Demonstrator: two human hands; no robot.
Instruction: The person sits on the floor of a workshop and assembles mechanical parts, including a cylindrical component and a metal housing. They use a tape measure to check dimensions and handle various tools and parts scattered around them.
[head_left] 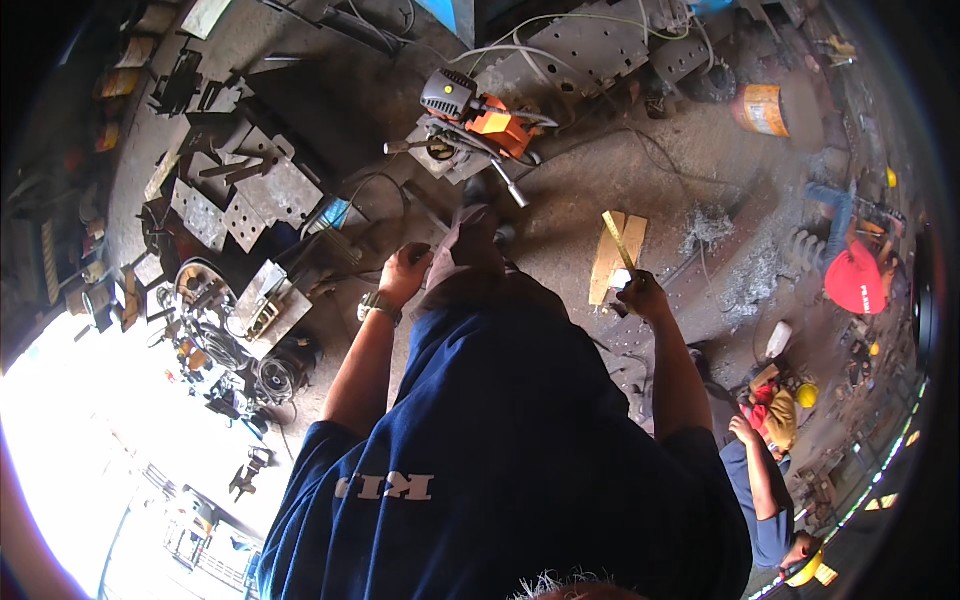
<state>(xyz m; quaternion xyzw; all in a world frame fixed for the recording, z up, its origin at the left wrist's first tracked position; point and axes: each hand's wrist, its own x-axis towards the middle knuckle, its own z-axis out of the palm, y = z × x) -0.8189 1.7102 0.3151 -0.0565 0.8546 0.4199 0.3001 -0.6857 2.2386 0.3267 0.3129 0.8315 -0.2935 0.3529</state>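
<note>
My right hand (643,297) is closed around a tape measure, whose yellow blade (618,237) sticks out away from me. Beyond and below the blade, pale wooden pieces (603,272) lie on the floor. My left hand (405,270), with a watch (379,306) on the wrist, hangs beside my trouser leg (458,258). Its fingers are loosely bent, and I see nothing in them. Ahead of my feet stands an orange and grey drilling machine (500,128) with a lever handle (510,185), on a metal plate.
Cut steel plates with holes (275,190) are piled at the left, near coiled cables (277,375). More plates (565,60) and hoses lie at the far side. Metal shavings (750,285) and an orange drum (760,109) are on the right, with co-workers (765,480) nearby.
</note>
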